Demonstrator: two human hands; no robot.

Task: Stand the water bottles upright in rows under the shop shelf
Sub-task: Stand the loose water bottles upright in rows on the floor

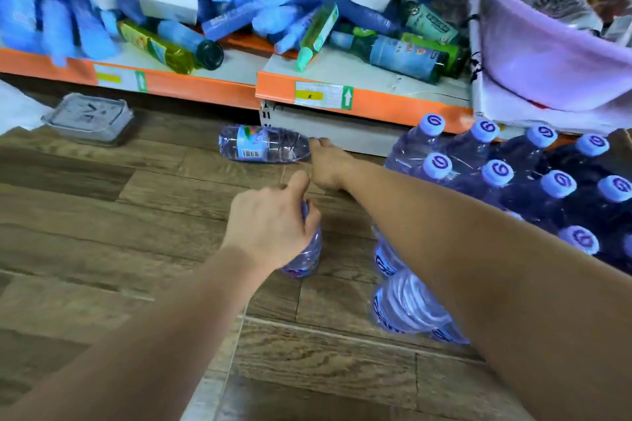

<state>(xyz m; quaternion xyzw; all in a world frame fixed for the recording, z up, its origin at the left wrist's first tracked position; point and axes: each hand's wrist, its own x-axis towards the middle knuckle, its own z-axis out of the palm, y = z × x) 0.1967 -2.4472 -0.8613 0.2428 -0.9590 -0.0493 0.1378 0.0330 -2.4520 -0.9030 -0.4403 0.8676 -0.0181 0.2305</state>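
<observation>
Brown wood-plank floor (102, 215) runs up to the orange-edged shop shelf (393, 106), and the water bottles sit on the floor in front of it. They are clear ribbed plastic with a purple tint and purple lettering on their labels.

I count one lying clear water bottle (263, 147) on its side just before the shelf base. Its colourful label and barcode face up and its neck points right. One upright clear water bottle (309, 255) stands alone mid-floor. On the right stands a block of upright clear bottles with pale blue caps (497, 173). I count nine caps plainly, set in rows, with a tenth cut off at the frame edge. At least two more bottles (407, 304) stand partly hidden under my right forearm.

My left grip (270, 219) is wrapped over the top of the lone upright bottle, palm down, thumb towards the shelf, holding its neck and shoulder. My right arm is stretched far forward. The right grip (330, 166) is at the neck end of the lying bottle, fingers touching it, but I cannot tell whether they have closed round it.

One grey lidded plastic tub (89, 118) rests on the floor to the left, and one lilac plastic basin (547, 65) sits on the shelf to the right.
</observation>
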